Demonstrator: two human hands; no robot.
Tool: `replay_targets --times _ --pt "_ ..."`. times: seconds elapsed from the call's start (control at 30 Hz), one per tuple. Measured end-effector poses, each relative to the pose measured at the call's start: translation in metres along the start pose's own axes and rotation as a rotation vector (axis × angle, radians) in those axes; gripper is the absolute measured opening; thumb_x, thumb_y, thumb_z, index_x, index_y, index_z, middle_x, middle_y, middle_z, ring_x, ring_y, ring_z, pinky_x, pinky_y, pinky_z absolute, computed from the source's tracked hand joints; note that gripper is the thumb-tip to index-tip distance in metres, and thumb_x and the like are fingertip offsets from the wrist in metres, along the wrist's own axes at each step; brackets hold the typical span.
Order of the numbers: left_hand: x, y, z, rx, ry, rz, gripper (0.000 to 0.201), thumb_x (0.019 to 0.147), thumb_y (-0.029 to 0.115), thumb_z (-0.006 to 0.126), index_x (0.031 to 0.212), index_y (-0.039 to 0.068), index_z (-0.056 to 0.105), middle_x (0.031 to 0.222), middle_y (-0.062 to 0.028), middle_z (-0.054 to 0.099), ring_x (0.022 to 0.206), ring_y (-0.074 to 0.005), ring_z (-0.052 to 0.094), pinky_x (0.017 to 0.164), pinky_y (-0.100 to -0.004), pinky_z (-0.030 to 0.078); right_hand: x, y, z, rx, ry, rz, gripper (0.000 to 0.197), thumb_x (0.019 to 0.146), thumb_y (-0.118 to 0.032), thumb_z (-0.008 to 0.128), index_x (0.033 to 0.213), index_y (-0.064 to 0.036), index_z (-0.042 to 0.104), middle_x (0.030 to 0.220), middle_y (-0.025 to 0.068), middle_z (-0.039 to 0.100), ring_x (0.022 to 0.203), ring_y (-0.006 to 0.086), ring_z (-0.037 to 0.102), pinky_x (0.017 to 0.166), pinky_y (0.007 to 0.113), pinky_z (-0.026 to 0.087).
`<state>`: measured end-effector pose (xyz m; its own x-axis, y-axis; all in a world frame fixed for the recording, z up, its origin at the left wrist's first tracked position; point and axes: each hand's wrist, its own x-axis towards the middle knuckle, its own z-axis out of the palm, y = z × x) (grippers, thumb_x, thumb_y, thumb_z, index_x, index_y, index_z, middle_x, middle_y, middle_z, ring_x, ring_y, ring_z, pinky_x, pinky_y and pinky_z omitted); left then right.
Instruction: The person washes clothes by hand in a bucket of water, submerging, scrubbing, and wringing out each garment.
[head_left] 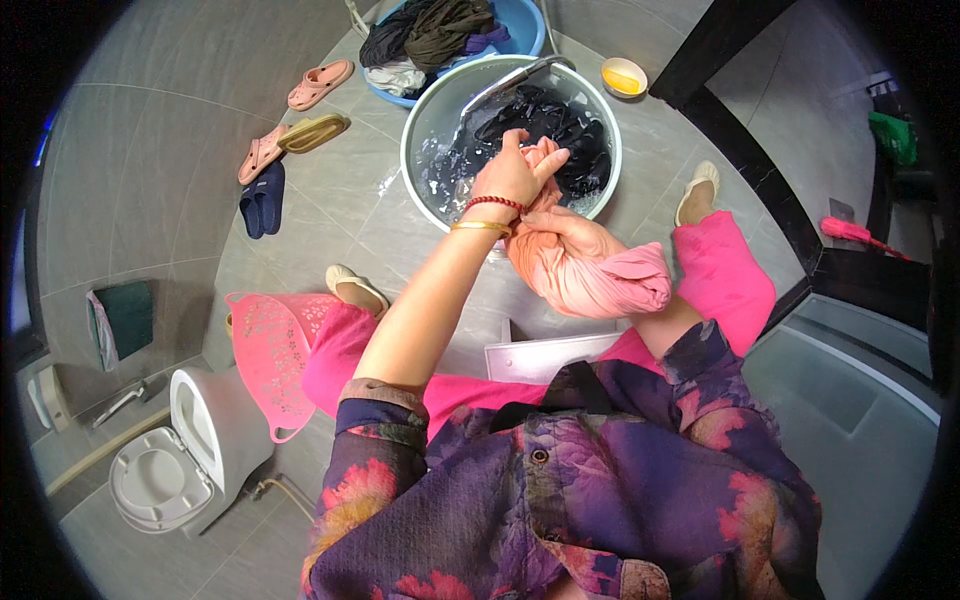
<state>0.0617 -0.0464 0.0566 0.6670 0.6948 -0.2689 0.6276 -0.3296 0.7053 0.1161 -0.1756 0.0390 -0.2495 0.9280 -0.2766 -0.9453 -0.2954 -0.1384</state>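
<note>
Operator: What is in the hands?
Describer: One twisted salmon-pink cloth. Your left hand grips its far end; your right hand grips it lower down, with a bundled length hanging over your right wrist. Two bands circle your left wrist: one red beaded, one gold.

Operator: And where is the cloth?
Describer: Held at the near rim of one round grey-green tub, partly above it. Dark fabric lies in the tub's water; you cannot count its pieces from here.

Operator: What else is around?
Describer: Ahead of you, one blue basin heaped with dark and white laundry, and one small bowl with one yellow lump. To your left, two pink clogs, one olive slipper, two navy slippers, one pink basket and one toilet.
</note>
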Motion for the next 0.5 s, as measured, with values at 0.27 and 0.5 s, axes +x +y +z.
replay_targets --times 0.27,0.5 --pt "0.007 -0.019 -0.035 -1.102 -0.524 -0.071 0.078 0.085 0.066 0.028 0.134 0.006 0.033 0.133 -0.0142 0.042 0.120 -0.0262 0.044 0.100 -0.0387 0.035 -0.020 0.003 0.025 -0.031 0.158 0.084 0.053 0.082 -0.033 0.057 0.119 0.0007 0.041 0.109 0.0130 0.052 0.096 0.0223 0.054 0.067 0.035 0.052" --pt "-0.011 0.016 0.028 -2.130 -0.896 0.379 0.100 0.068 0.080 0.038 0.142 0.017 0.017 0.145 -0.0189 0.017 0.127 -0.0499 0.020 0.101 -0.0639 0.019 -0.005 0.045 0.067 0.517 -0.466 -0.097 0.056 0.080 -0.027 0.060 0.124 -0.0010 0.036 0.102 0.0196 0.049 0.094 0.0351 0.053 0.076 0.046 0.051"
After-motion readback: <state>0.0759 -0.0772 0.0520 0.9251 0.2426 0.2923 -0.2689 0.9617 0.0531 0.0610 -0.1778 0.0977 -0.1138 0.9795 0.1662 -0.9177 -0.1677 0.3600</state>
